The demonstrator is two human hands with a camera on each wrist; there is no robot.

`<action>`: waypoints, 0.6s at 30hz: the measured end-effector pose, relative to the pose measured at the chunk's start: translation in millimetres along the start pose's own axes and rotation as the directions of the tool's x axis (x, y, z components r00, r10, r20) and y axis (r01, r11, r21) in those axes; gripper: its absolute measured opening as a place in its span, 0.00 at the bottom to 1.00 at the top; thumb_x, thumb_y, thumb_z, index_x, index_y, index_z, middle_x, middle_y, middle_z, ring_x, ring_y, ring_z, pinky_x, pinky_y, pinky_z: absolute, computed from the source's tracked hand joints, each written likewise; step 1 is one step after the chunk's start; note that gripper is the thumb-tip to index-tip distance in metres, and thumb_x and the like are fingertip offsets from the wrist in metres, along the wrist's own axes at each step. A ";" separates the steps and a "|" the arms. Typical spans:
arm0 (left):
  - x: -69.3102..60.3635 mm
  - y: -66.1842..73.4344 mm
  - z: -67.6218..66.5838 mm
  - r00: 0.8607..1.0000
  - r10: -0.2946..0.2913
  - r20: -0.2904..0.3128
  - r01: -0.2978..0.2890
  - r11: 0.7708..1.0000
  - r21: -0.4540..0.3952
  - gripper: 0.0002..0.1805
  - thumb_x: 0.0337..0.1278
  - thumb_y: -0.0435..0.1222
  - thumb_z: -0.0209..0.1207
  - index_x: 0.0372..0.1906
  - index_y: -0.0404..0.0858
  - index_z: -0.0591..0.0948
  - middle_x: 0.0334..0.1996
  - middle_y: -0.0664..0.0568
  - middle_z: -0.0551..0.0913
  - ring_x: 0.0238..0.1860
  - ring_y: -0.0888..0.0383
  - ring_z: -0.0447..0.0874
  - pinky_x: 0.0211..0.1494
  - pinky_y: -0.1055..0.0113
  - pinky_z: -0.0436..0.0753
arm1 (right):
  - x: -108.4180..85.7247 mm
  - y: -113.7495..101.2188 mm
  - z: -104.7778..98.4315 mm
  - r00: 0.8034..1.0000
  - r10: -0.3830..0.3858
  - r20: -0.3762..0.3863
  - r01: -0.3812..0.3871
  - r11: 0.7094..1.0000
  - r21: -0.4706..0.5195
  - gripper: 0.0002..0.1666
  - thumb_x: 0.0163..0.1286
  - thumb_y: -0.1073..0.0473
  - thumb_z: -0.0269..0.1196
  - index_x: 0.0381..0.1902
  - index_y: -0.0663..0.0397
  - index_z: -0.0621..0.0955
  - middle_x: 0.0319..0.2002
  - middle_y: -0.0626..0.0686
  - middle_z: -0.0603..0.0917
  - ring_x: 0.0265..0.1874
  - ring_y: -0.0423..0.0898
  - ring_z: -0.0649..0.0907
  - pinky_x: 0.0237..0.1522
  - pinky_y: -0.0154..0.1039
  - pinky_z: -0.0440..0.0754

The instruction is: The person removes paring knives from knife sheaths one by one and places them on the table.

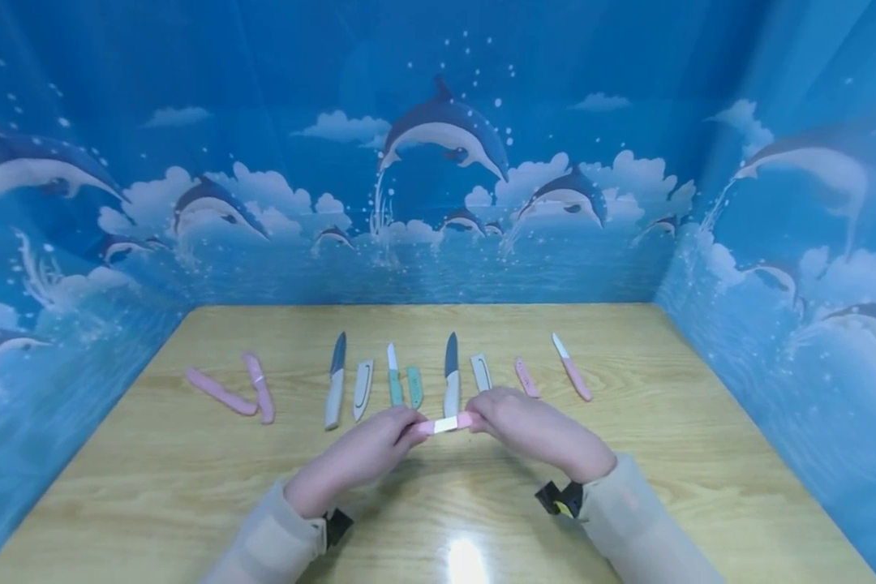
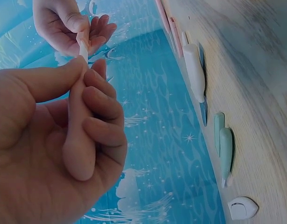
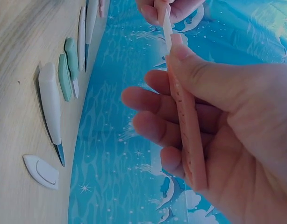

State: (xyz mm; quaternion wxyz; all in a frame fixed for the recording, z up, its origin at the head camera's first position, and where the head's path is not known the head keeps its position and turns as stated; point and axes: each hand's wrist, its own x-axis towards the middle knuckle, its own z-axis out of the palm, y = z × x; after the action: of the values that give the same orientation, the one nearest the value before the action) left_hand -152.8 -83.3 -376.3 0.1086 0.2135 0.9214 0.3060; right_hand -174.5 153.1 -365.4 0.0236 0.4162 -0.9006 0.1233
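Above the middle of the table, my left hand (image 1: 365, 454) grips the pink handle (image 2: 80, 151) of a small knife, thumb along it and fingers curled round. My right hand (image 1: 536, 428) holds a slim pink knife sheath (image 3: 189, 130) between thumb and fingers. The knife's white blade (image 1: 446, 424) bridges the two hands. Its far end runs into the mouth of the sheath, where the tip is hidden. Just beyond the hands lies a white-handled knife (image 1: 451, 385) with a dark blade, its handle end near the held knife in the head view.
Across the wooden table (image 1: 153, 487) lie two pink pieces (image 1: 260, 389) with no bare blade showing, another white-handled knife (image 1: 335, 389), a white sheath (image 1: 362, 389), a green knife (image 1: 395, 381), a green sheath (image 1: 414, 387), a grey-white sheath (image 1: 481, 371), a pink sheath (image 1: 526, 377) and a pink knife (image 1: 573, 373).
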 end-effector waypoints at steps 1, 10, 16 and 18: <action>-0.1 -0.2 -0.2 1.000 0.001 0.000 -0.001 1.000 -0.002 0.11 0.70 0.40 0.53 0.45 0.37 0.81 0.33 0.54 0.80 0.32 0.61 0.74 0.38 0.63 0.77 | -0.3 -0.1 -0.6 1.000 0.000 -0.002 0.000 1.000 -0.005 0.13 0.73 0.53 0.55 0.42 0.54 0.82 0.32 0.45 0.84 0.32 0.39 0.82 0.41 0.34 0.82; -0.5 -2.0 -0.8 1.000 0.009 -0.005 -0.009 1.000 -0.002 0.11 0.70 0.40 0.52 0.44 0.38 0.81 0.31 0.54 0.79 0.31 0.62 0.74 0.37 0.64 0.76 | -1.2 -1.2 -2.4 1.000 -0.019 -0.017 0.018 0.999 -0.043 0.12 0.72 0.54 0.57 0.43 0.55 0.82 0.35 0.47 0.85 0.36 0.42 0.84 0.45 0.37 0.83; -0.6 -1.0 -1.0 1.000 -0.007 -0.004 0.007 1.000 -0.002 0.11 0.70 0.40 0.53 0.44 0.38 0.81 0.31 0.51 0.80 0.29 0.61 0.73 0.35 0.65 0.76 | -2.0 -0.2 -3.7 1.000 -0.002 -0.013 0.002 1.000 -0.024 0.12 0.73 0.53 0.56 0.43 0.54 0.82 0.34 0.45 0.85 0.34 0.39 0.83 0.49 0.41 0.82; -0.8 -1.0 -1.2 1.000 -0.003 -0.007 0.003 1.000 0.004 0.11 0.70 0.40 0.53 0.44 0.38 0.81 0.31 0.52 0.80 0.29 0.61 0.73 0.35 0.65 0.76 | -2.0 0.1 -3.9 1.000 0.001 -0.011 -0.001 1.000 -0.022 0.13 0.73 0.53 0.55 0.43 0.54 0.82 0.34 0.45 0.85 0.34 0.39 0.83 0.49 0.42 0.82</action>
State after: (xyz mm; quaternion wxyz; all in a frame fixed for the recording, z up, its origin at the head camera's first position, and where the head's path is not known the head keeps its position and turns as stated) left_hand -152.9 -85.1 -375.9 0.1055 0.2111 0.9227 0.3048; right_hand -173.6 155.6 -362.0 0.0330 0.4147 -0.9020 0.1155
